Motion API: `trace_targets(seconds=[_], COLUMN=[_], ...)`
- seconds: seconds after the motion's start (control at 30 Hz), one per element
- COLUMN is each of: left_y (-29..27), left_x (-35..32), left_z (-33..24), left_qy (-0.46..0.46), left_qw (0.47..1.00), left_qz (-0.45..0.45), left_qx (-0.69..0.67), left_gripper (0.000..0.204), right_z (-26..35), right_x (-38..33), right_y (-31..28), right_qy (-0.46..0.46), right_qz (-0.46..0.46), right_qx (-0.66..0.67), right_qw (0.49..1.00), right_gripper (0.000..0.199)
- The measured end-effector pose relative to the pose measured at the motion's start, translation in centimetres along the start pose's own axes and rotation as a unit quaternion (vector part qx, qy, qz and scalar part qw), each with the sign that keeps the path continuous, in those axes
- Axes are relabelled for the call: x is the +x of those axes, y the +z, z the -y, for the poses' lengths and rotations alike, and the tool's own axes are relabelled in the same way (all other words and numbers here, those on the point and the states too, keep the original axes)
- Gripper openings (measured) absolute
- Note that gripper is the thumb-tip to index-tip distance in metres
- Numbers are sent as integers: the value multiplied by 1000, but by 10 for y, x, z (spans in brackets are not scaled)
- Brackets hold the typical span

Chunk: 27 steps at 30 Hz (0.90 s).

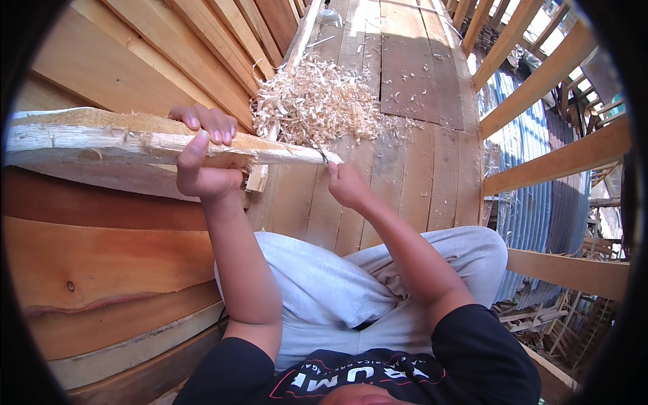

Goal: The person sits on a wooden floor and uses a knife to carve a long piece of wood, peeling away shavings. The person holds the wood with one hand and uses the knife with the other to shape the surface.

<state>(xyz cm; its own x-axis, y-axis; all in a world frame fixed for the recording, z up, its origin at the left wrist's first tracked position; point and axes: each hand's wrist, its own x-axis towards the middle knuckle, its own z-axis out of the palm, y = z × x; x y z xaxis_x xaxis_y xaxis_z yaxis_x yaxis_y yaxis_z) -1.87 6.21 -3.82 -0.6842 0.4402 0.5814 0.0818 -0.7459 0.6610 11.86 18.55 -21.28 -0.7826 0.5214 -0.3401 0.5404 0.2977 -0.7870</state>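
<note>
A long, pale, rough-hewn wooden piece (152, 143) runs across from the left rim and narrows to a tip in front of me. My left hand (209, 181) is closed round its middle, thumb on the near side and fingers over the far edge. At the narrow tip, my right hand (347, 185) is closed on a thin, dark blade-like tool (320, 151). The blade lies against the wood there; its handle is hidden in my fingers, so its exact kind does not show. A small wooden block (257, 178) sits just under the piece.
Curled wood shavings (324, 101) are heaped on the plank floor (418, 189) beyond my hands. Boards (108, 260) line the left side. Along the right runs a slatted wooden railing (560, 158), with corrugated metal sheets (523, 223) below it. A small shiny container (329, 17) stands far ahead.
</note>
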Motion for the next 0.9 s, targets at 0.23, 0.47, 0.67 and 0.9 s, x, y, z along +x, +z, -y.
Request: trace_targets(seconds=[0.23,0.47,0.67,0.9], left_y=[-9,9,-10,9], left_x=[-1,0,3,-1], left_z=[-7,2,-4,2], left_qy=[0,-7,-10,-11], left_qw=[1000,998,998,997], left_qz=[26,63,56,73], left_qx=[-13,-7,-31,-36], left_gripper=[25,25,27,28], right_z=[27,-14,7,-8], right_x=[-12,9,-3,-2], right_y=[-17,0,-13,-7], right_qy=[-57,15,-21,-49], right_qz=[-10,-12,0,-47], right_qx=[-34,18,-34,39], right_qw=[998,1000,999,997], right_gripper=[56,55,55,53])
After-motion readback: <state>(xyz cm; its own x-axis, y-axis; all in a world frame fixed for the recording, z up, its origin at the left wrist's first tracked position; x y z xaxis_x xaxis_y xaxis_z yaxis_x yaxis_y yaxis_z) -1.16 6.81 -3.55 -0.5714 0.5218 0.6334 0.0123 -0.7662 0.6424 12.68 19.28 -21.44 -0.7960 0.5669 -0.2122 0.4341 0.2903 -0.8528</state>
